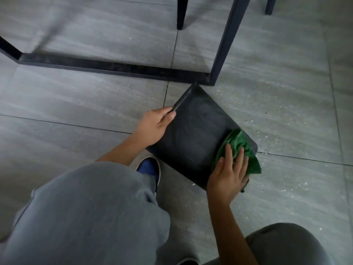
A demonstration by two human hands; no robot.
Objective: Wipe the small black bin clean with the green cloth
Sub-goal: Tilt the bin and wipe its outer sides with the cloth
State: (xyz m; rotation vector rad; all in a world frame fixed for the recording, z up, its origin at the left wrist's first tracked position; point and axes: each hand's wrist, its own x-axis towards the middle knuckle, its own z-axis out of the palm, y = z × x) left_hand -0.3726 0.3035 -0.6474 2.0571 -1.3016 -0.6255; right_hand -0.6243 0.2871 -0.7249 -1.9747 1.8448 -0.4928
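The small black bin [196, 131] lies tipped on its side on the grey tiled floor, one flat wall facing up. My left hand [154, 127] grips its left edge near the rim, thumb on top. The green cloth [242, 148] is bunched on the bin's lower right corner. My right hand [229, 176] presses flat on the cloth with fingers spread, covering its near part.
A black metal table frame [118, 66] runs along the floor just beyond the bin, with an upright leg [227, 41] near the bin's far corner. Chair legs [181, 12] stand further back. My grey-trousered knees and a blue shoe [149, 167] are close below the bin. White specks dot the floor [286, 131] on the right.
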